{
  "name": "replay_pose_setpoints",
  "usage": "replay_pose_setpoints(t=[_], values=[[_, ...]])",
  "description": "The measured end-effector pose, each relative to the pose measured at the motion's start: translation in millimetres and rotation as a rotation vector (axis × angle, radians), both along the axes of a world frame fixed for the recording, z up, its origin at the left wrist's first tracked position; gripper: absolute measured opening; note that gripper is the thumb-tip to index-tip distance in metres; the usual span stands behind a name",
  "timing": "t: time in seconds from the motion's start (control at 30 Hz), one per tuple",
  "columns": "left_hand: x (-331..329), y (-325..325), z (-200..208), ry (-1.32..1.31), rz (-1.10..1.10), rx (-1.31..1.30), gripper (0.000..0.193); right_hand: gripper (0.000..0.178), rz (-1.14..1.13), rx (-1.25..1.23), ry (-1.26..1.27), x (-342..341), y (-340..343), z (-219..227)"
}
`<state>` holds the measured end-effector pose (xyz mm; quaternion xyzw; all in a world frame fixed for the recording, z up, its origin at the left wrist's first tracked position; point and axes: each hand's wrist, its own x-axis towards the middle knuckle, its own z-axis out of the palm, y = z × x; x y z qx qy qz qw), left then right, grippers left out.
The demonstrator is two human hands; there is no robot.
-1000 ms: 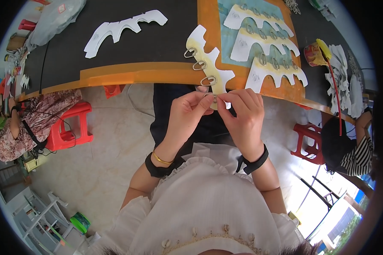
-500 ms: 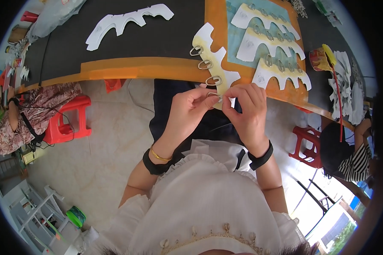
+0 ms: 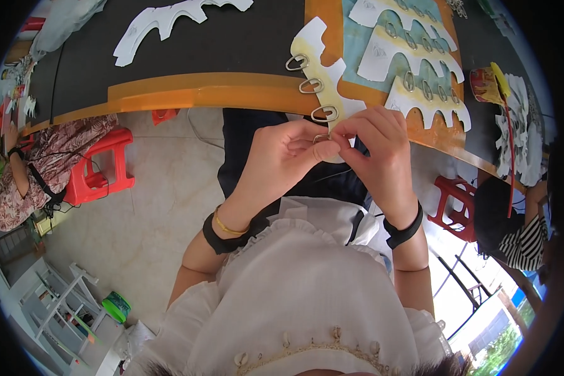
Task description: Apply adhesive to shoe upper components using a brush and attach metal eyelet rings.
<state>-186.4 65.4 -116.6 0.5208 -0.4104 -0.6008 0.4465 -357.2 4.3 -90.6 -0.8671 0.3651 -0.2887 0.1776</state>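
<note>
A white scalloped piece (image 3: 327, 75) with yellowish smears along one edge lies over the table's near edge, its lower end reaching down between my hands. Several oval metal rings (image 3: 324, 113) sit along its left edge. My left hand (image 3: 285, 153) is closed, thumb and fingers pinching another oval ring (image 3: 320, 138) near that lower end. Close against it, my right hand (image 3: 379, 141) pinches at the same end of the piece; its fingertips partly hide what they grip. At the right, several similar white pieces (image 3: 377, 59) with rings rest on a blue-green sheet (image 3: 352, 69).
A stack of plain white scalloped pieces (image 3: 169, 22) lies on the dark tabletop (image 3: 232, 47). Orange tape (image 3: 188, 93) covers the table's near edge. A container with a yellow brush (image 3: 485, 84) stands at right. Other people sit by red stools (image 3: 103, 166) on both sides.
The view has shifted slightly, so the table stuff sits higher and farther right. My right hand has turned a little and moved right; both hands still pinch at the piece's lower end.
</note>
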Motion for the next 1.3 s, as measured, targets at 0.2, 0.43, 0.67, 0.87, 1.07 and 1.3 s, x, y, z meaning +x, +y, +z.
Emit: replay_pose_setpoints(t=[0.2, 0.43, 0.67, 0.87, 1.07, 1.3], values=[[-2.1, 2.0, -5.6, -0.01, -0.006, 0.021, 0.019, 0.017, -0.041, 0.007, -0.009, -4.7, 7.6, 3.3], [-19.3, 0.2, -12.0, 0.141, 0.109, -0.071, 0.018, 0.019, -0.298, 0.084, -0.222, -16.7, 26.5, 6.3], [-21.0, 1.4, -8.5, 0.194, 0.108, -0.046, 0.017, 0.019, -0.377, 0.427, -0.331, -7.1, 44.3, -8.0], [-20.2, 3.5, -10.1, 0.212, 0.111, -0.041, 0.015, 0.021, -0.392, 0.653, -0.415, -7.6, 41.1, -7.7], [-19.9, 2.5, -11.4, 0.239, 0.086, -0.037, 0.014, 0.017, -0.384, 0.659, -0.422, -8.5, 40.9, -10.5], [-17.0, 2.2, -13.6, 0.275, 0.12, -0.031, 0.013, 0.014, -0.425, 0.701, -0.379, -8.6, 37.1, -0.7]])
